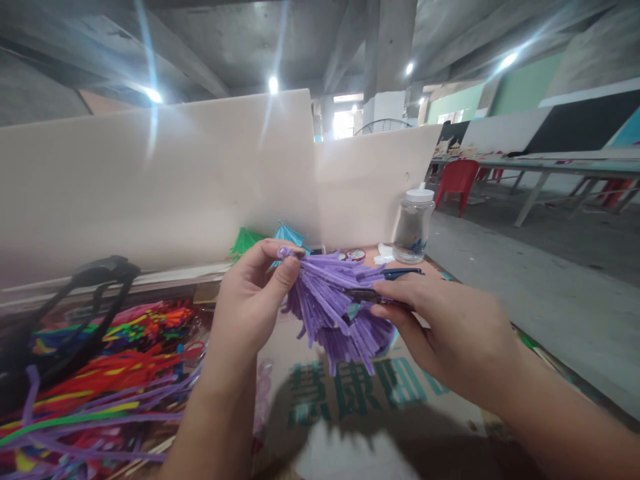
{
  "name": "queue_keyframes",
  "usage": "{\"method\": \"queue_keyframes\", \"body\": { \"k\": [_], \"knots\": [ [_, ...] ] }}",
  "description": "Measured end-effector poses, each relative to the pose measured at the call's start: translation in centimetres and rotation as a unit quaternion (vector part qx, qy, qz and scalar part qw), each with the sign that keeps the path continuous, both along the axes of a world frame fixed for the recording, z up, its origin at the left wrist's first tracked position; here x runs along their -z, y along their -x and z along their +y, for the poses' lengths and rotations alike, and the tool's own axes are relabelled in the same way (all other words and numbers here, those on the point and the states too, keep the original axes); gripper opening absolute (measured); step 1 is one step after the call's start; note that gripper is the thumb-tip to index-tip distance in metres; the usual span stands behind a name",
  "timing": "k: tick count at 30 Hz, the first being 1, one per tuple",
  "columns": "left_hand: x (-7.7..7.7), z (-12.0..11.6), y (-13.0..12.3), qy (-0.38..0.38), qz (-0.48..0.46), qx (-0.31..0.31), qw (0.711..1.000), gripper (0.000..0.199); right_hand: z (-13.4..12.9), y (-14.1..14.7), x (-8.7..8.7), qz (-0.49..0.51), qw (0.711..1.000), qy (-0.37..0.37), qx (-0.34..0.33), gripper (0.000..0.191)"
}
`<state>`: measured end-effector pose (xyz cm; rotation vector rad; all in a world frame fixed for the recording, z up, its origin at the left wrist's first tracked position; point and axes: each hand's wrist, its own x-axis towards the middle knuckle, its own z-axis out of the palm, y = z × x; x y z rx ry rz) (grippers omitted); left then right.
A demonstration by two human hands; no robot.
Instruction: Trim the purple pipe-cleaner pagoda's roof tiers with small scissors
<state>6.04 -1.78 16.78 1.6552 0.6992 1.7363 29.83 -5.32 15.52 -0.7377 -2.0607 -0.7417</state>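
Note:
My left hand (255,293) pinches the top end of a purple pipe-cleaner bundle (325,287) between thumb and fingers. Its many fuzzy strands fan out to the right and downward in layers like a skirt. At the bundle's right side, my right hand (440,320) is closed on a dark tool (363,294), which reaches in among the strands. A dark blue arm of it (405,272) sticks out above my fingers; whether it is scissors or pliers I cannot tell. Behind my left hand stand a green umbrella-shaped piece (246,241) and a blue one (289,233).
Colourful pipe cleaners (115,373) lie heaped at left, beside a blurred black frame-like object (100,280). Under my hands is a cardboard surface (350,407) with green printed characters. A clear jar (414,227) with white lid stands back right, before a pale upright panel (370,180).

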Motion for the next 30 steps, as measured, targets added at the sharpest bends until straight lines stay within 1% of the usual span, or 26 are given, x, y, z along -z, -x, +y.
{"method": "queue_keyframes", "body": {
  "k": [5, 9, 13, 17, 23, 30],
  "knots": [
    [-0.05, 0.05, -0.05, -0.001, -0.001, 0.000, 1.000, 0.013, -0.12, 0.12, -0.04, 0.009, 1.000, 0.015, 0.007, 0.014],
    [-0.03, -0.04, 0.02, 0.003, 0.001, -0.003, 1.000, 0.013, -0.11, 0.13, 0.07, -0.003, 1.000, 0.002, 0.008, 0.016],
    [-0.16, -0.23, 0.13, -0.011, 0.010, -0.009, 1.000, 0.011, -0.42, 0.14, -0.10, 0.001, 1.000, -0.016, 0.013, 0.016],
    [-0.29, -0.29, 0.03, -0.028, 0.029, -0.026, 0.999, 0.009, -0.75, 0.19, -0.29, 0.002, 1.000, -0.013, 0.024, 0.014],
    [-0.20, -0.37, -0.13, -0.031, 0.027, -0.028, 0.999, 0.010, -0.69, 0.20, -0.19, -0.002, 1.000, -0.019, 0.021, 0.015],
    [-0.30, -0.55, -0.21, -0.024, 0.040, -0.051, 0.998, 0.014, -0.68, 0.33, -0.14, 0.013, 0.999, 0.000, 0.030, 0.013]
  ]
}}
